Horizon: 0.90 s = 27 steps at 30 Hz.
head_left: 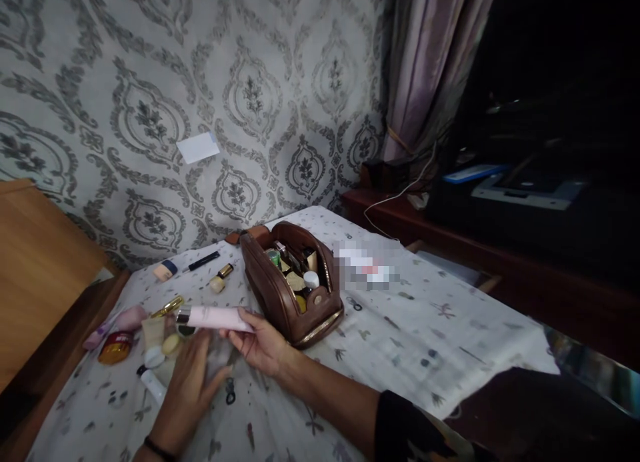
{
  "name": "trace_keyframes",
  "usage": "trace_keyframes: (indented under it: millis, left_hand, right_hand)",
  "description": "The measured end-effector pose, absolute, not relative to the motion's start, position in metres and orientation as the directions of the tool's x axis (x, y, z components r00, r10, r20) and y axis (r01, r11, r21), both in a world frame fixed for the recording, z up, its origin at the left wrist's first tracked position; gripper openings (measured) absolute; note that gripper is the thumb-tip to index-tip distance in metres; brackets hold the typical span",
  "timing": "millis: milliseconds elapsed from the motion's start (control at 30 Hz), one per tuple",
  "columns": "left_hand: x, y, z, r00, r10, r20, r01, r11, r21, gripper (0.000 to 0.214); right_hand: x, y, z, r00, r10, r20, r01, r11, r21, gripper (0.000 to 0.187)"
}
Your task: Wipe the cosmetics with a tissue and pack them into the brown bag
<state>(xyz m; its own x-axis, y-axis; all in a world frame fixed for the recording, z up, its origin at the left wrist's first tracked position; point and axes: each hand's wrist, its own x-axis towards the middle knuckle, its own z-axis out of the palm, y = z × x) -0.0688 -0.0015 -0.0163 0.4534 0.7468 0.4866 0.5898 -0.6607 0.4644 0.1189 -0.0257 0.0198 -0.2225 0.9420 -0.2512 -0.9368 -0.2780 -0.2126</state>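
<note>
My right hand (pixel 263 345) grips a pale pink squeeze tube (pixel 220 318) by its flat end, with the silver cap pointing left. Below the cap is my left hand (pixel 189 369), thumb apart from its fingers and nothing seen in it. Its fingertips are somewhat blurred, near a small round cream jar (pixel 171 345). Just beyond my right hand stands a brown cosmetic bag (pixel 270 295), unzipped and holding several bottles and jars, one with a white cap (pixel 311 279). Partly behind my left hand lies a white tube (pixel 151 384) with a dark cap.
Left on the patterned cloth (pixel 400 342) are an amber jar with a red lid (pixel 116 347), a beige tube (pixel 153 332), a pink bottle (pixel 131 317) and a gold tube (pixel 169 307). Farther back lie a small bottle (pixel 218 284) and a black pen-like stick (pixel 204 261).
</note>
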Motion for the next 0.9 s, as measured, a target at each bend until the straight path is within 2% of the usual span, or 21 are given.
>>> trace_keyframes:
  millis: [67, 133, 267, 367, 467, 533, 667, 767, 833, 900]
  left_hand:
    - [-0.068, -0.002, -0.027, 0.580, 0.631, 0.515, 0.632, -0.748, 0.204, 0.050]
    - [-0.067, -0.004, -0.029, 0.615, 0.589, 0.525, 0.630, -0.767, 0.123, 0.032]
    - [-0.063, -0.009, -0.011, 0.547, 0.657, 0.519, 0.610, -0.737, 0.291, 0.025]
    - [-0.063, -0.016, 0.012, 0.393, 0.725, 0.565, 0.617, -0.664, 0.423, 0.022]
    - [-0.057, -0.023, 0.031, 0.268, 0.710, 0.651, 0.609, -0.649, 0.457, 0.021]
    - [-0.047, -0.026, 0.037, 0.330, 0.644, 0.690, 0.577, -0.716, 0.392, 0.023]
    - [-0.025, -0.020, 0.032, 0.612, 0.462, 0.642, 0.524, -0.845, 0.108, 0.034]
    - [-0.020, -0.006, 0.029, 0.666, 0.434, 0.607, 0.574, -0.818, -0.045, 0.035]
    - [-0.024, 0.004, 0.032, 0.611, 0.478, 0.631, 0.650, -0.758, -0.055, 0.031]
    - [-0.032, 0.013, 0.038, 0.512, 0.543, 0.666, 0.717, -0.697, 0.017, 0.032]
  right_hand:
    - [0.120, -0.027, 0.020, -0.240, 0.944, -0.227, -0.931, -0.291, -0.222, 0.011]
    - [0.121, -0.027, 0.019, -0.239, 0.948, -0.209, -0.929, -0.286, -0.233, 0.019]
    - [0.121, -0.027, 0.013, -0.194, 0.959, -0.208, -0.926, -0.249, -0.283, 0.033]
    - [0.119, -0.026, 0.010, -0.171, 0.965, -0.199, -0.913, -0.231, -0.337, 0.040]
    - [0.115, -0.027, 0.009, -0.159, 0.966, -0.204, -0.904, -0.226, -0.362, 0.040]
    - [0.109, -0.029, 0.008, -0.138, 0.971, -0.196, -0.902, -0.205, -0.380, 0.038]
    - [0.100, -0.035, 0.002, -0.056, 0.988, -0.140, -0.882, -0.115, -0.457, 0.033]
    - [0.099, -0.039, 0.000, -0.036, 0.990, -0.135, -0.857, -0.100, -0.505, 0.034]
    - [0.102, -0.041, 0.000, -0.056, 0.990, -0.129, -0.847, -0.115, -0.518, 0.037]
    - [0.104, -0.043, 0.002, -0.088, 0.989, -0.121, -0.842, -0.139, -0.522, 0.042]
